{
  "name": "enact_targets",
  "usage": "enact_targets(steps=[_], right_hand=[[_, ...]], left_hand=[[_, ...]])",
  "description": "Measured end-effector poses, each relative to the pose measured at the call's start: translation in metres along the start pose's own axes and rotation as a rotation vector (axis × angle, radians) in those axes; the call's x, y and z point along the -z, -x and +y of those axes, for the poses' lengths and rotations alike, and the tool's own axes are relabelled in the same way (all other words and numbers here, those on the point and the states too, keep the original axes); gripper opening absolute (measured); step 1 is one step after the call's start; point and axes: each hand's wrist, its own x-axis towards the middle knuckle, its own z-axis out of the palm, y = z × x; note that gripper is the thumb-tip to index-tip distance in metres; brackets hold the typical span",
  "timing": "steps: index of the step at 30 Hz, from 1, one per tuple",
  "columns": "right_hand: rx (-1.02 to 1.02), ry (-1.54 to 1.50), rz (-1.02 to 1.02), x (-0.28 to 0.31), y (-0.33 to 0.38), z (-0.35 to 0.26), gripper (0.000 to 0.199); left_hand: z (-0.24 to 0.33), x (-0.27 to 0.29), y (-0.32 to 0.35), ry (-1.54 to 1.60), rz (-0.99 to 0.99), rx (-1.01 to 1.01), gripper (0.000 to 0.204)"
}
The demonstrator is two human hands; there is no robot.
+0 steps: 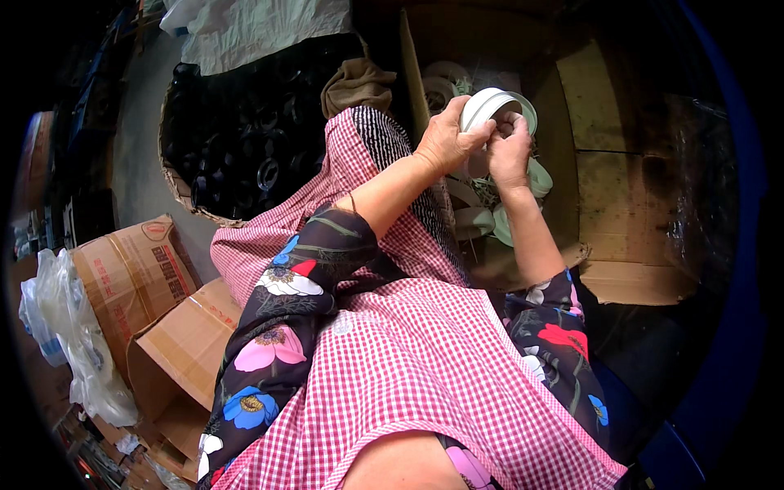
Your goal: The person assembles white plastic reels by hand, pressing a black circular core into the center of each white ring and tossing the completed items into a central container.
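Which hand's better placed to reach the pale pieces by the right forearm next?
Right, likely: the right hand is nearer the pale pieces, though busy at the white ring; the left hand clasps it.

On the cardboard carton (122, 260) just right of the clear plastic bags (86, 339), red-brown print showed: small lettering nearer the bags, bold characters farther from them, and a rounded red emblem above the bold characters, its lettering unreadable.
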Motion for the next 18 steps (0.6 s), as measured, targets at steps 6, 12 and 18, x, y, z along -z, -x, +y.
enact_targets(steps=[6,12,18], right_hand=[[-0.095,-0.496,-0.348,0.013,0.007,-0.022,0.02],[0.096,-0.412,-0.52,0.043,0.037,-0.147,0.012],[0.465,-0.668,-0.598,0.067,0.087,-0.176,0.013]], left_hand=[[0.021,0.041,-0.024,-0.052,-0.206,0.161,0.057],[0.109,0.118,-0.018,0.016,-0.317,0.004,0.049],[0.165,0.169,0.017,-0.166,-0.372,-0.122,0.055]])
